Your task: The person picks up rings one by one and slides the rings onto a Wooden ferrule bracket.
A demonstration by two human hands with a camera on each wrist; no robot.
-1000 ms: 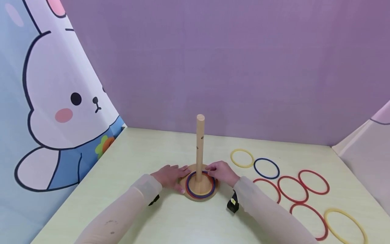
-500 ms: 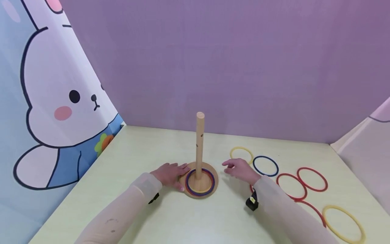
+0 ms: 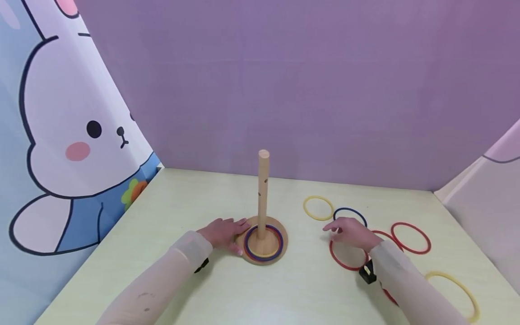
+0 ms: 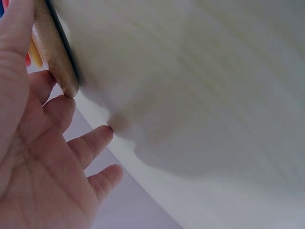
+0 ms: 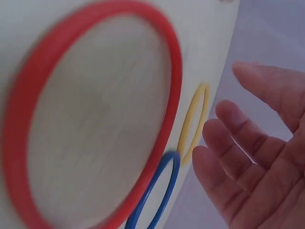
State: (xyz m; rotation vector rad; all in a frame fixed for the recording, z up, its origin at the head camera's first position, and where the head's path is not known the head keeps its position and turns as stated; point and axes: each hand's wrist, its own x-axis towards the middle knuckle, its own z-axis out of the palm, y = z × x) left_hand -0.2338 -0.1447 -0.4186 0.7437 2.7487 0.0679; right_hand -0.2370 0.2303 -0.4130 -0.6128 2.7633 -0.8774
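While the left hand (image 3: 222,232), fingers loosely spread, touches the wooden base (image 3: 274,221) at nine o'clock, apparently steadying the peg (image 3: 263,198) with coloured rings (image 3: 264,259) round its foot, the right hand (image 3: 352,232), relaxed and empty, hangs near a red ring (image 3: 351,269) toward three o'clock.

Open tabletop (image 3: 308,257) runs between the wooden base (image 3: 274,222) and the right hand (image 3: 350,232). The upright post (image 3: 263,194) bars a low crossing over the base, and the left hand (image 3: 222,233) obstructs its left edge. Flat rings (image 3: 350,269) lie around the right hand; the purple backdrop (image 3: 280,95) closes the far side.
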